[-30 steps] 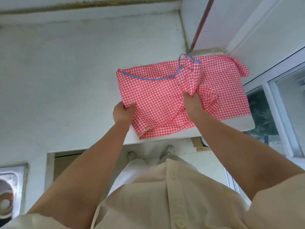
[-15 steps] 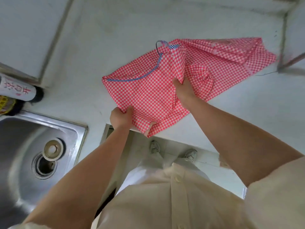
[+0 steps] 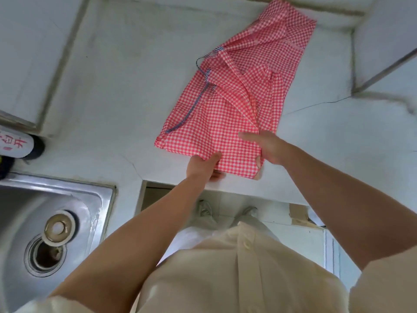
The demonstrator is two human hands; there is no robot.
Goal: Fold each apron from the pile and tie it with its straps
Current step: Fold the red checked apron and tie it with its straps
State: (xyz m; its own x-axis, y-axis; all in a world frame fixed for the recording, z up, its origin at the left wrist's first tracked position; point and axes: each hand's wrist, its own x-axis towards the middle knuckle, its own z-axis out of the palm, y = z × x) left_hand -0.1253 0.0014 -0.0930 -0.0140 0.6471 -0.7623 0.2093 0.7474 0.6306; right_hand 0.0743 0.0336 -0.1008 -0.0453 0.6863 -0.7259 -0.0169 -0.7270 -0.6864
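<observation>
L hand (image 3: 203, 164) pinches near edge of apron (image 3: 225, 114), thumb on top, other fingers tucked under cloth. R hand (image 3: 267, 149), just beside it, grips near-right corner: fingers laid across top, thumb curled at edge. Red-check apron lies on counter (image 3: 112, 86), long axis running away from both hands, slanting right twd far wall. Hands abt equally near; next fold prob lengthwise
</observation>
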